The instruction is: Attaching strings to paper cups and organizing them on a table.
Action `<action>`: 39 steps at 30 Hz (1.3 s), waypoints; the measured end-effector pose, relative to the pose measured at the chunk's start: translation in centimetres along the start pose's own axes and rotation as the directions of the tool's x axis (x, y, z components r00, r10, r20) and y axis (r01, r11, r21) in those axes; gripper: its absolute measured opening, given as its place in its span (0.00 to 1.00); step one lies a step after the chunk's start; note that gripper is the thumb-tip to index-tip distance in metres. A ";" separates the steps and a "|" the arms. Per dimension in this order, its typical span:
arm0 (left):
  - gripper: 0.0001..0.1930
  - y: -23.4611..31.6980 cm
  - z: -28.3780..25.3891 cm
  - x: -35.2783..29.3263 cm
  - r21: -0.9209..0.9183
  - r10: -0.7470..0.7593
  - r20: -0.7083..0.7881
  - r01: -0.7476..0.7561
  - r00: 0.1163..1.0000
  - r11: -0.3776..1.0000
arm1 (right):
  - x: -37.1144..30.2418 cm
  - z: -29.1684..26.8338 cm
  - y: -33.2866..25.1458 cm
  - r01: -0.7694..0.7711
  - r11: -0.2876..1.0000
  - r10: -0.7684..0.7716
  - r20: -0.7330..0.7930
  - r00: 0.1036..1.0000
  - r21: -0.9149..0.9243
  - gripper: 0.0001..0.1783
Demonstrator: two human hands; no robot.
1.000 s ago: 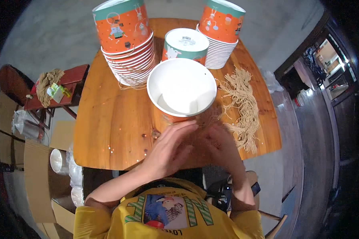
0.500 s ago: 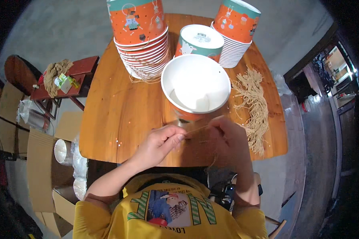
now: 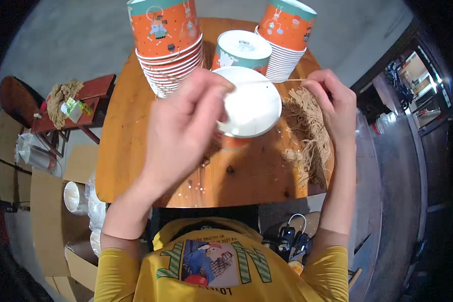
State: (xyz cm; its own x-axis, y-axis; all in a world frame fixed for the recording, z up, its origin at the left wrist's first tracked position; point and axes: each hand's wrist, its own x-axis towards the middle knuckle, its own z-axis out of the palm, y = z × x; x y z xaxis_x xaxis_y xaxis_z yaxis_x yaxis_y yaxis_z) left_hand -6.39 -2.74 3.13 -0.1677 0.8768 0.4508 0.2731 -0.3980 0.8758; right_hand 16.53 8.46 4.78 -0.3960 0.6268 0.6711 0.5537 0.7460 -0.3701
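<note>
A thin tan string (image 3: 289,80) runs between my hands, stretched above the white mouth of a paper bucket (image 3: 256,113). My left hand (image 3: 189,113) pinches one end over the bucket's left side and hides part of its rim. The other end sits between the fingertips of my right hand (image 3: 335,103), which is raised over a bundle of tan strings (image 3: 312,151) at the table's right. The bucket has a small dark hole near its far right rim. Behind it an orange and green bucket (image 3: 244,46) stands upside down.
Nested orange paper buckets rise in a left stack (image 3: 166,35), with strings hanging on it, and a right stack (image 3: 287,55). They stand on a wooden table (image 3: 121,151). Left of it are a red bench (image 3: 98,93) and an open cardboard box (image 3: 50,216) beside wrapped white buckets.
Both hands have risen from the table's near edge and moved apart, drawing the string out between them. The right hand has gone right, over the string bundle.
</note>
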 end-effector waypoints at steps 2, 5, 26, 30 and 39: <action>0.10 0.1 -1.6 1.0 -0.027 0.062 -0.115 -0.065 0.991 0.997 | -0.3 0.1 2.9 -0.084 0.996 0.083 0.057 0.995 0.027 0.10; 0.09 -1.0 -5.7 1.7 -0.025 0.051 -0.265 -0.060 0.963 0.998 | -3.1 2.3 8.6 -0.058 0.984 0.079 0.124 0.989 -0.171 0.16; 0.16 -0.1 -1.8 -4.2 0.528 0.343 0.599 -0.679 0.724 0.510 | -10.0 6.2 -9.0 -0.432 0.622 0.209 0.393 0.896 0.654 0.24; 0.14 -1.7 -1.1 -4.3 0.562 0.391 0.578 -0.697 0.716 0.446 | -11.0 7.2 -8.0 -0.452 0.734 0.325 0.324 0.889 0.506 0.09; 0.18 -6.4 -3.9 1.5 0.503 0.266 0.531 -0.552 0.805 0.665 | -11.1 8.1 -7.1 -0.499 0.705 0.448 0.229 0.864 0.504 0.03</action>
State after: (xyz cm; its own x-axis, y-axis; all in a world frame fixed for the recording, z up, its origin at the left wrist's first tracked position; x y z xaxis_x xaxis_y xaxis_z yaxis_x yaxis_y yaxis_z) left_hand -12.05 0.07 -1.12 0.4406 0.7431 0.5038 0.7508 -0.6126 0.2471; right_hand 11.00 -1.98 -5.24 -0.2623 0.9274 0.2668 0.2182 0.3264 -0.9197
